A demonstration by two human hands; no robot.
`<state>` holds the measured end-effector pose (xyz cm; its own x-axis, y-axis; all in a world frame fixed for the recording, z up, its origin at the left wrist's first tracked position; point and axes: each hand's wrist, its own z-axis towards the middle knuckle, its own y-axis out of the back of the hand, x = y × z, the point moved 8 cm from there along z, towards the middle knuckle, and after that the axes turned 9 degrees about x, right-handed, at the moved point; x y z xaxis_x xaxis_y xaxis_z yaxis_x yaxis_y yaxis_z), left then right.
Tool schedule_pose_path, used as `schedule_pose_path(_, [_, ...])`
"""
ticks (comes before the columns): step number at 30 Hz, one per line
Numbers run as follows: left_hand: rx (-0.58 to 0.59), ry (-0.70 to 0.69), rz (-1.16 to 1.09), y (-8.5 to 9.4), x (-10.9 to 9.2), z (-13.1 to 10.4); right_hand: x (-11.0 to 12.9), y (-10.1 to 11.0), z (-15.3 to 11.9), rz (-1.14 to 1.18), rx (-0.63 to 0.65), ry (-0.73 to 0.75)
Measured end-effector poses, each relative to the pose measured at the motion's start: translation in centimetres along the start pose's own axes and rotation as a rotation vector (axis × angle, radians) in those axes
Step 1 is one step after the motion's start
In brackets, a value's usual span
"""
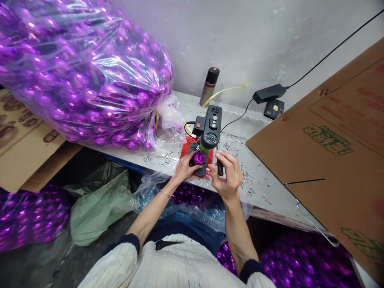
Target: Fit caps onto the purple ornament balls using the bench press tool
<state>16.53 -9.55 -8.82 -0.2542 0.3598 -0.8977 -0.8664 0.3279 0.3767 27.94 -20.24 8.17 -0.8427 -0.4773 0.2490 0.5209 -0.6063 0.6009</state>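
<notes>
A small black bench machine (211,126) with a round vented top and a red switch stands on the white table. Under its head sits a shiny purple ball (199,158), pinched between the thumb and fingers of my left hand (185,169). My right hand (228,177) is closed around the black lever handle (220,168) at the machine's right side. Beneath the ball are the dark base plate (201,172) and a red sheet (184,153). The head hides the ball's top, so I cannot tell whether a tool touches it.
A clear bag of purple balls (105,80) fills the left side. Behind stand a spray can (209,86) and a power adapter (269,93) with cables. A large cardboard box (336,144) leans in from the right. Dark shavings (255,174) litter the table; more purple balls (189,193) lie below its edge.
</notes>
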Motion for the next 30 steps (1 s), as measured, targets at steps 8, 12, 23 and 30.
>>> schedule_pose_path(8, [-0.014, 0.025, -0.033, 0.2, 0.4, -0.1, -0.4, -2.6, -0.7, 0.077, -0.079, 0.009])
schedule_pose_path(12, [-0.007, 0.012, -0.021, 0.2, 0.3, -0.2, -0.4, -3.8, -2.1, 0.082, -0.146, 0.039])
schedule_pose_path(23, [-0.01, 0.003, -0.012, 0.1, 0.3, -0.2, -1.2, -4.7, -3.2, 0.145, -0.164, 0.008])
schedule_pose_path(30, [-0.015, 0.007, -0.031, 0.0, 0.5, -0.2, -1.4, -4.9, -3.5, 0.156, -0.17, 0.004])
